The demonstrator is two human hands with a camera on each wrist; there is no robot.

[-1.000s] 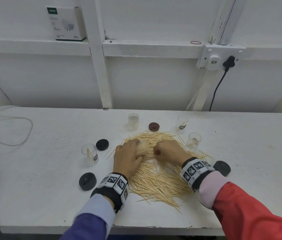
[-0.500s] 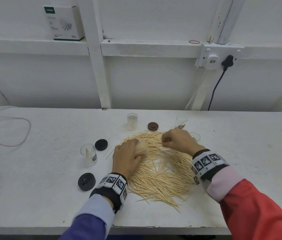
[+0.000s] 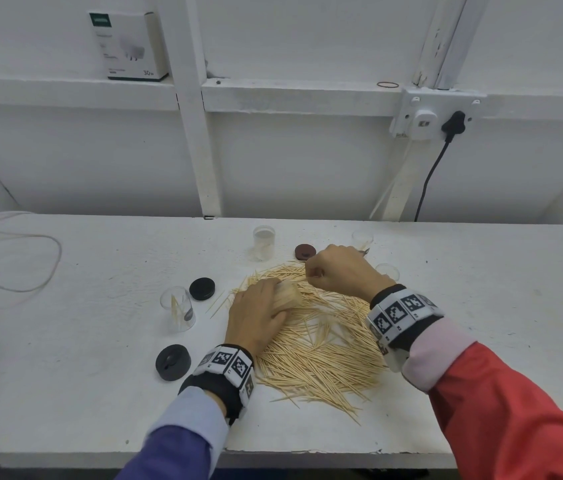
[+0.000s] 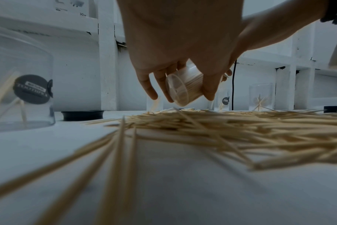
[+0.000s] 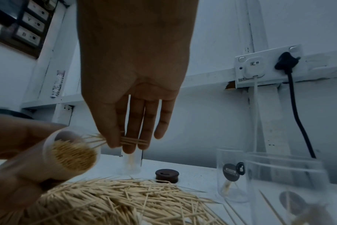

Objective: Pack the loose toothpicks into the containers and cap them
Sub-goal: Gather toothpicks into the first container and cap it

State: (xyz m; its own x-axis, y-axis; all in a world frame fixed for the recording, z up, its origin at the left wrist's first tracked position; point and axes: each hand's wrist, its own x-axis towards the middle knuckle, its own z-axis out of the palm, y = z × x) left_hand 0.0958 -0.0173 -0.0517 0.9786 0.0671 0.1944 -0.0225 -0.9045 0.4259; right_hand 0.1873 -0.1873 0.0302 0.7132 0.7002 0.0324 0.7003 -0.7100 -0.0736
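Observation:
A wide heap of loose toothpicks (image 3: 321, 348) covers the middle of the white table (image 3: 100, 341). My left hand (image 3: 259, 313) grips a clear container (image 3: 287, 296) packed with toothpicks, tilted with its mouth to the right (image 5: 71, 155); the left wrist view shows its base (image 4: 181, 89). My right hand (image 3: 339, 268) hovers just right of that mouth and pinches a small bunch of toothpicks (image 5: 133, 141) between thumb and fingers. Other clear containers stand at the left (image 3: 177, 308), the back (image 3: 264, 242), and behind the right hand (image 3: 362, 239).
Black caps lie at the left (image 3: 202, 288) and front left (image 3: 173, 362), a brown cap (image 3: 305, 251) at the back. Cables (image 3: 31, 258) trail on the far left. A wall socket with a black plug (image 3: 453, 123) is above right. The table's front edge (image 3: 307, 457) is near.
My right hand has lifted from the middle of the heap and gone back and right, then come back left toward the container's mouth with a bunch of toothpicks. The left hand has stayed put.

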